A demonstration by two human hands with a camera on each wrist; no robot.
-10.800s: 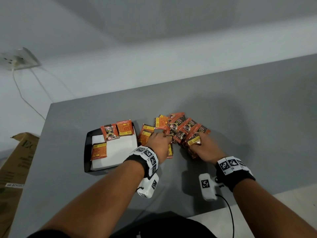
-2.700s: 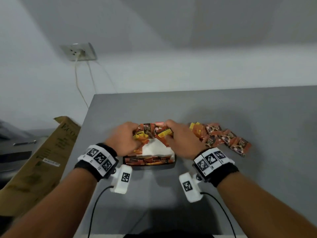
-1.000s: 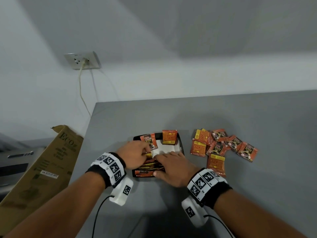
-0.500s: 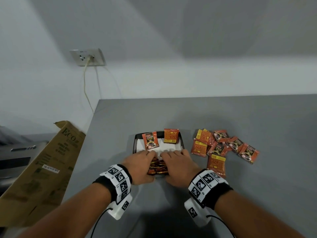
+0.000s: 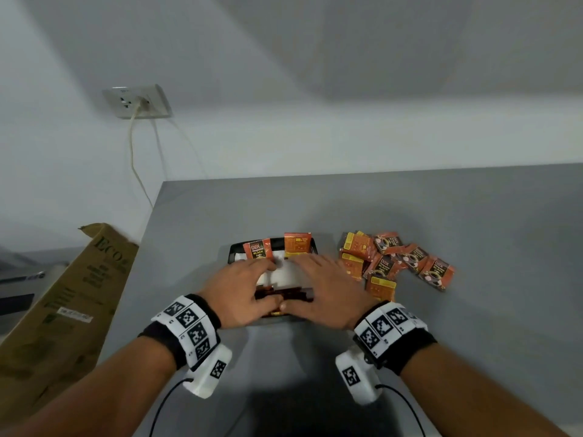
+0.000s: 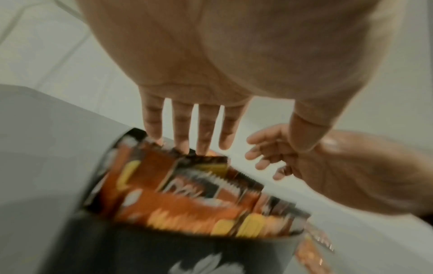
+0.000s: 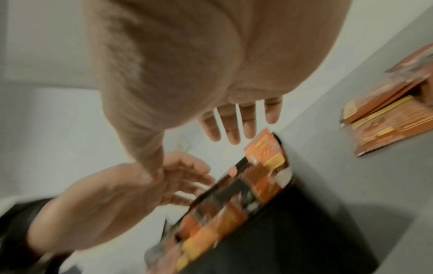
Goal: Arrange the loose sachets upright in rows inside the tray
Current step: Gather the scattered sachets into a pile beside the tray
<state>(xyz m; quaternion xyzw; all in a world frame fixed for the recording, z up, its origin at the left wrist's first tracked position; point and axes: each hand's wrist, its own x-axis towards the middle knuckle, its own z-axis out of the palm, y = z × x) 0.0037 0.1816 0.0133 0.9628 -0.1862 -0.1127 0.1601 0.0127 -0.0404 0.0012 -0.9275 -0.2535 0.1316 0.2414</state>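
Since half a second ago your hands have slid forward over the black tray (image 5: 234, 247) and flattened: left hand (image 5: 240, 291) and right hand (image 5: 318, 291) now lie spread, fingers straight, gripping nothing, thumbs at the row of upright sachets (image 5: 285, 294) along the tray's near wall. Two sachets (image 5: 277, 249) lean at its far wall. That row looks settled; the loose sachets (image 5: 394, 260) right of the tray on the surface (image 5: 473, 216) remain to be packed.

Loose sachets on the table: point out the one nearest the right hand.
The yellow-panelled sachet at the pile's near edge, beside the right hand; the rest lie farther back or right.
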